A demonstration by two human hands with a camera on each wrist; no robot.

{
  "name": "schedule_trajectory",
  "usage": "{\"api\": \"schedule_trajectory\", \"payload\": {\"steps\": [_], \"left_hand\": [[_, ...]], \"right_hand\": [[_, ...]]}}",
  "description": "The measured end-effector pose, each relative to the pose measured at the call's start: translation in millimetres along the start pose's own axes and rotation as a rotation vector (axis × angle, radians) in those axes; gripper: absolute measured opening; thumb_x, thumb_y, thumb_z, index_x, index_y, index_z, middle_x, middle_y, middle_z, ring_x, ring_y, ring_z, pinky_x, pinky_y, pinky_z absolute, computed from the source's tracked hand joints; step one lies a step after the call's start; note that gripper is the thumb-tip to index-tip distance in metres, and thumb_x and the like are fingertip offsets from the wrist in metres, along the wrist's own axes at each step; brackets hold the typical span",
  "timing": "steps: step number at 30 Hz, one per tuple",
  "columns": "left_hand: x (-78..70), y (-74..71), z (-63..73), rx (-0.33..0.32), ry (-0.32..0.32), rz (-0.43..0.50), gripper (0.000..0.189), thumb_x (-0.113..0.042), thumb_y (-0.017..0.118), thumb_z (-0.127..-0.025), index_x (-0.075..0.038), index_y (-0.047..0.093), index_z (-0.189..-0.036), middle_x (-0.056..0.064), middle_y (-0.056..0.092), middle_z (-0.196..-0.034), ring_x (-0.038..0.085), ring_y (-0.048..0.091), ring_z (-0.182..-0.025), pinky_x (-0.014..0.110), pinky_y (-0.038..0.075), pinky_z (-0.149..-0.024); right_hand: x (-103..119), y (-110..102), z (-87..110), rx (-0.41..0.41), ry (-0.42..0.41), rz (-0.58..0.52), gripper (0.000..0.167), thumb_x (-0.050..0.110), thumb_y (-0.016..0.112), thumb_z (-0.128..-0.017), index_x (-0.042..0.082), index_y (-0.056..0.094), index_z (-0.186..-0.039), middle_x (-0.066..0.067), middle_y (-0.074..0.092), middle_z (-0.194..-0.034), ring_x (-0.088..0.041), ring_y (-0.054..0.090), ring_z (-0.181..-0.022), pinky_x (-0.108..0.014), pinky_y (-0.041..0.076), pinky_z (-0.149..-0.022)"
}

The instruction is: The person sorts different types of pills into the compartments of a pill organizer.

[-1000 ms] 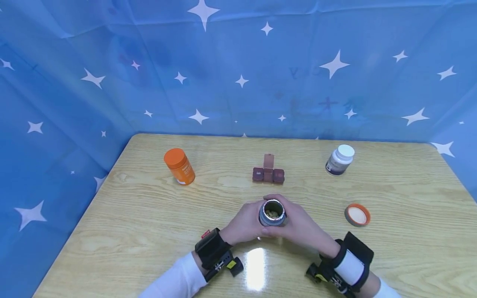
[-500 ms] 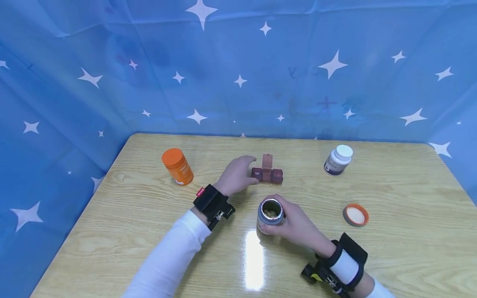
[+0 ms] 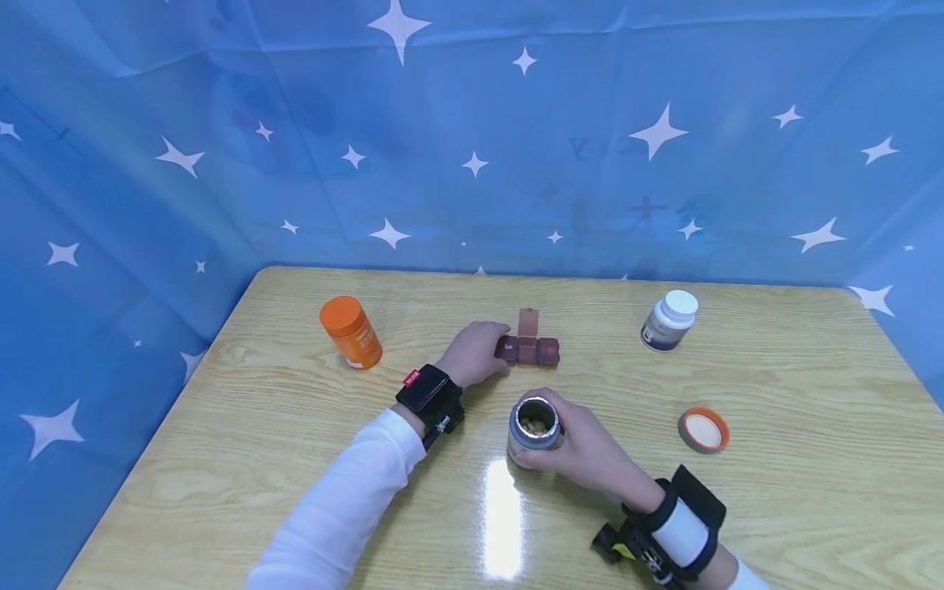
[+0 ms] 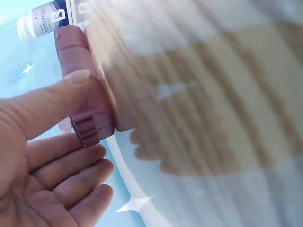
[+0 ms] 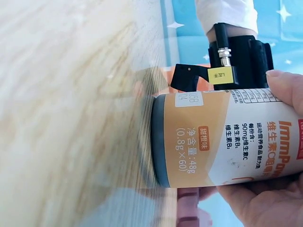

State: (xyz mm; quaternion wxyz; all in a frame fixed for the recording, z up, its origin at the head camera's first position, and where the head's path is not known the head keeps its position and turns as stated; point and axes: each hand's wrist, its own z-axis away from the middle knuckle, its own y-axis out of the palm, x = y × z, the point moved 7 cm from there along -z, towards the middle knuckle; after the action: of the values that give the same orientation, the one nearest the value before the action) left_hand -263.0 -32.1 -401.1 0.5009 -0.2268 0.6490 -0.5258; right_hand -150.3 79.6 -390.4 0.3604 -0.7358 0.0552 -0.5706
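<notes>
A small dark-red pill organizer (image 3: pixel 548 351) lies near the middle of the table, its middle compartment's lid raised. My left hand (image 3: pixel 475 354) grips its left end. In the left wrist view the thumb (image 4: pixel 52 101) lies along the near side of the box, with the index finger behind it; the other fingers are loosely bent. My right hand (image 3: pixel 586 442) is wrapped around an uncapped vitamin C bottle (image 5: pixel 208 142) with an orange-and-white label and grey base. It stands upright, close in front of the organizer, and pale tablets (image 3: pixel 533 426) show inside its foil-edged mouth.
An orange bottle (image 3: pixel 351 332) stands at the back left of the wooden table (image 3: pixel 221 459). At the back right is a white-capped bottle (image 3: pixel 669 319). An orange-and-grey lid (image 3: pixel 704 430) lies upturned to the right. A blue starry curtain (image 3: pixel 442 197) hangs behind.
My left hand has left the vitamin C bottle, reached forward to the pill organizer and taken hold of its left end. My right hand keeps holding the bottle in nearly the same place.
</notes>
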Motion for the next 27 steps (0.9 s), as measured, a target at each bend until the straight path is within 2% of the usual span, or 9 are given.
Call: {"api": "schedule_trajectory", "payload": {"steps": [5,12,17,22,24,27], "left_hand": [[-0.4,-5.1,-0.4,-0.022,0.008,-0.025,0.040,-0.017,0.072,-0.079,-0.004,0.062,-0.116,0.010,0.067,-0.107,0.024,0.060,-0.100,0.033,0.047,-0.088],[-0.1,-1.1,0.2,-0.010,-0.009,-0.004,0.040,-0.017,0.074,-0.077,-0.005,0.065,-0.114,0.009,0.068,-0.107,0.023,0.060,-0.100,0.032,0.047,-0.089],[0.5,2.3,2.6,-0.001,-0.036,0.007,0.043,-0.017,0.075,-0.077,-0.005,0.064,-0.116,0.010,0.067,-0.110,0.023,0.059,-0.102,0.031,0.046,-0.090],[-0.2,1.6,4.1,-0.010,-0.031,-0.003,0.042,-0.017,0.076,-0.075,-0.005,0.065,-0.114,0.009,0.068,-0.108,0.023,0.059,-0.100,0.031,0.046,-0.089],[-0.7,0.8,3.4,-0.014,-0.027,-0.010,0.041,-0.017,0.076,-0.075,-0.006,0.066,-0.113,0.008,0.068,-0.106,0.022,0.059,-0.099,0.031,0.046,-0.088],[-0.7,-1.8,1.0,-0.028,-0.023,-0.010,0.039,-0.017,0.076,-0.074,-0.006,0.067,-0.110,0.008,0.069,-0.103,0.021,0.060,-0.095,0.030,0.047,-0.085]], "right_hand": [[1,-1,-3.0,-0.007,-0.002,0.024,0.052,0.027,0.078,-0.071,0.015,0.054,-0.115,0.003,0.064,-0.104,-0.013,0.060,-0.098,-0.032,0.049,-0.087],[-2,2,0.1,-0.005,0.014,0.014,0.055,0.026,0.079,-0.070,0.012,0.054,-0.117,0.002,0.063,-0.107,-0.014,0.060,-0.100,-0.032,0.048,-0.088],[-4,7,4.3,0.037,0.016,0.021,0.058,0.032,0.077,-0.073,0.012,0.048,-0.119,0.001,0.062,-0.110,-0.015,0.059,-0.103,-0.032,0.048,-0.089],[-2,4,4.0,0.072,-0.014,0.053,0.060,0.033,0.075,-0.075,0.011,0.042,-0.120,-0.001,0.061,-0.111,-0.018,0.059,-0.103,-0.033,0.049,-0.088],[-2,-3,-0.2,0.038,-0.027,0.081,0.060,0.031,0.075,-0.075,0.009,0.042,-0.120,-0.004,0.062,-0.111,-0.020,0.060,-0.103,-0.034,0.050,-0.086],[0,-22,-10.9,-0.075,-0.041,0.147,0.059,0.025,0.076,-0.075,0.005,0.044,-0.120,-0.009,0.063,-0.110,-0.024,0.061,-0.102,-0.039,0.051,-0.084]]}}
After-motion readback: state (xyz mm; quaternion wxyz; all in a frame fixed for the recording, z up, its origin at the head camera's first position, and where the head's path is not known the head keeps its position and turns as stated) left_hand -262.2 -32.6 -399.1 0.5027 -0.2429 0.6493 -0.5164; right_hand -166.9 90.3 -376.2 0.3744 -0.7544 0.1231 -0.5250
